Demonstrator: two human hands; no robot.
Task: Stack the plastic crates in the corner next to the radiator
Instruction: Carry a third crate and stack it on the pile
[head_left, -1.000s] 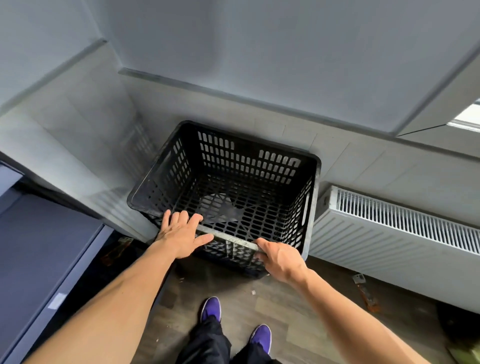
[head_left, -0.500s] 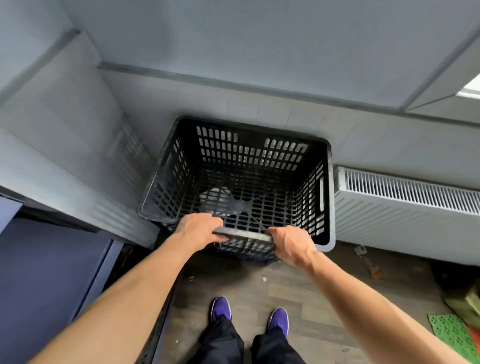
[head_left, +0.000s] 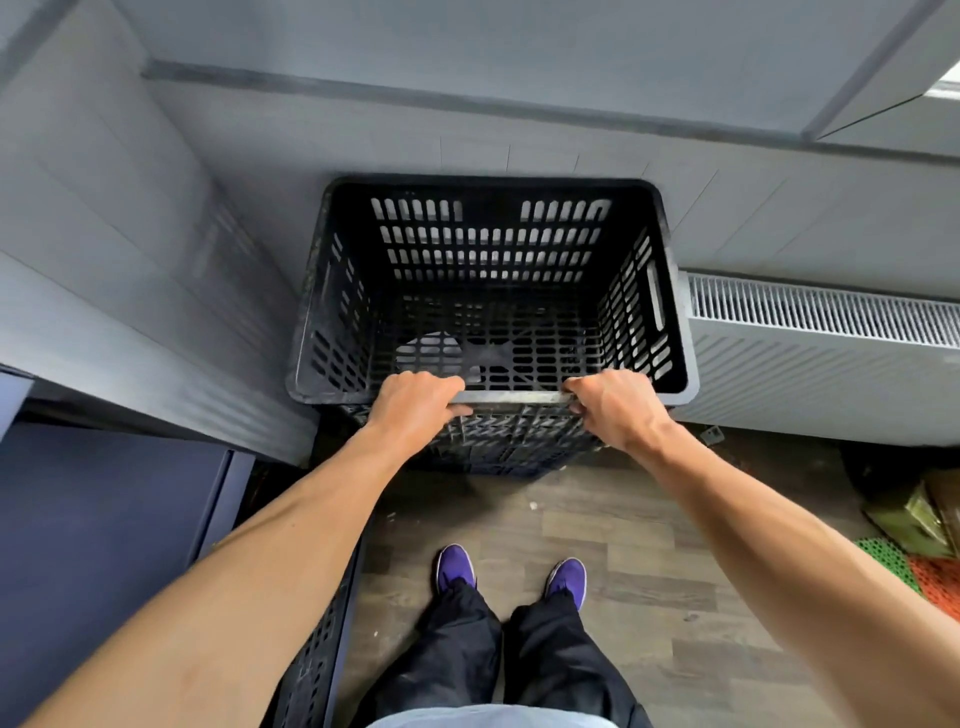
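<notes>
A black slotted plastic crate (head_left: 488, 249) stands in the corner, its far side at the wall and its right side against the white radiator (head_left: 810, 358). It sits on top of another dark crate (head_left: 493, 441), of which only the front wall shows below the rim. My left hand (head_left: 415, 402) grips the near rim left of centre, fingers curled over the edge. On the same rim, right of centre, my right hand (head_left: 613, 405) grips too. The crate is empty inside.
A grey panelled wall (head_left: 130, 270) closes the left side of the corner. A dark blue cabinet (head_left: 104, 545) stands at lower left, with another slotted black crate edge (head_left: 317, 654) beside my left arm. Green and orange mats (head_left: 914, 566) lie on the wooden floor at right.
My left hand went from lying flat on the rim to gripping it. The crate turned square to the wall and moved closer to the radiator.
</notes>
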